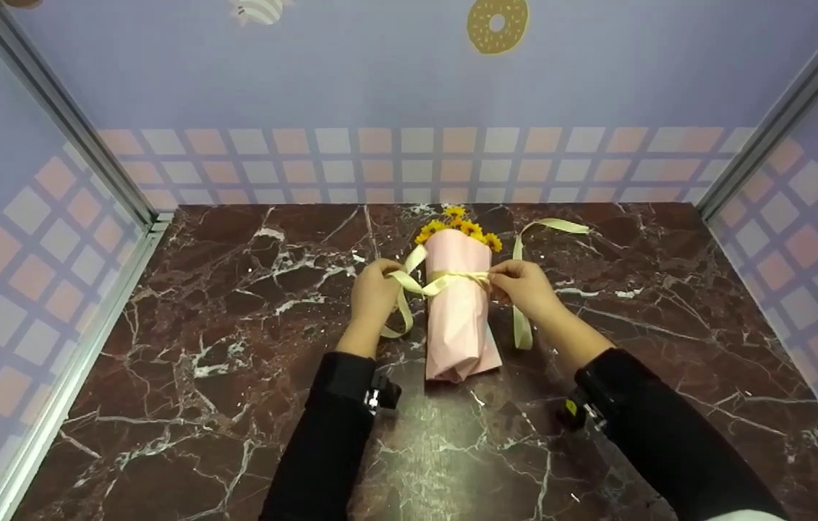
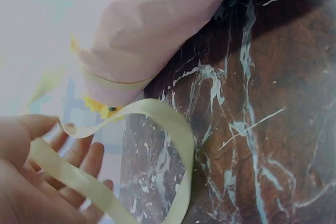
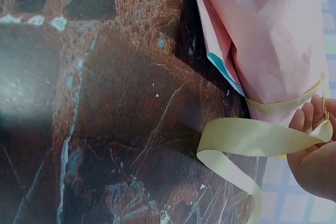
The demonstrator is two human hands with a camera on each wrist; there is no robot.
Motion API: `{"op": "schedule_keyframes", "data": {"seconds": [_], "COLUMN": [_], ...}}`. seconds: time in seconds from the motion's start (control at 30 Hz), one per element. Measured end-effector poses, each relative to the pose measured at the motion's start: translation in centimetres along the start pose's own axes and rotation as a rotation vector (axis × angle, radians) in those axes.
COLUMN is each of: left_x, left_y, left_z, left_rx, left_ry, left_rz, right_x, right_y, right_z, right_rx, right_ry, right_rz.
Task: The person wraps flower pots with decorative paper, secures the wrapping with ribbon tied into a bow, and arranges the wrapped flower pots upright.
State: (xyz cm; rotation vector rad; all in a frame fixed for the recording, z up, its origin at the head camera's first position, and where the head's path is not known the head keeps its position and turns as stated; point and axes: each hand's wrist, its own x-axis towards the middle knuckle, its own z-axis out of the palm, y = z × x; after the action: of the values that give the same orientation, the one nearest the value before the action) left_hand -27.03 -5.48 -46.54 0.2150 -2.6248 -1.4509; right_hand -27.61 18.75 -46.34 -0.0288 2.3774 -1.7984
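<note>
Head view: ribbon point(image 1: 437, 285) round wrapped flowers point(image 1: 470, 229)

See yellow flowers in pink paper point(image 1: 458, 322), lying near the middle of the worktop's point(image 1: 206, 304) far edge. Pinching ribbon with left hand point(image 1: 374, 293), just left of the paper; pinching ribbon with right hand point(image 1: 528, 289), right up by the paper. See one loose end point(image 1: 560, 226) pointing toward the far right corner. Looks like tying time. Probably needs a soft pull both ways next, without squashing the paper.

The bouquet point(image 1: 456, 318) lies on the table point(image 1: 184, 434), ribbon point(image 1: 437, 284) around it, wall point(image 1: 380, 79) behind.
</note>
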Motion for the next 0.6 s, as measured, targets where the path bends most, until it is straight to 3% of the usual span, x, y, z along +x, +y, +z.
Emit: {"op": "schedule_keyframes", "data": {"seconds": [0.13,0.2,0.3,0.47,0.6], "left_x": [0.0,0.0,-0.1,-0.4,-0.5], "left_y": [0.4,0.9,1.5,2.0,1.9], "left_z": [0.4,0.7,1.2,1.7,2.0], "left_rx": [-0.189,-0.223,-0.143,0.102,0.081], "left_ry": [-0.031,-0.076,-0.14,-0.265,-0.303], "left_rz": [0.101,0.127,0.105,0.088,0.094], "right_x": [0.0,0.0,-0.1,0.0,-0.1], "right_y": [-0.1,-0.3,-0.4,-0.2,-0.2], "right_z": [0.5,0.6,0.7,0.7,0.9], "right_rx": [0.061,0.068,0.038,-0.023,-0.038], "right_ry": [0.009,0.012,0.017,0.036,0.052], "right_rz": [0.022,0.028,0.032,0.032,0.033]}}
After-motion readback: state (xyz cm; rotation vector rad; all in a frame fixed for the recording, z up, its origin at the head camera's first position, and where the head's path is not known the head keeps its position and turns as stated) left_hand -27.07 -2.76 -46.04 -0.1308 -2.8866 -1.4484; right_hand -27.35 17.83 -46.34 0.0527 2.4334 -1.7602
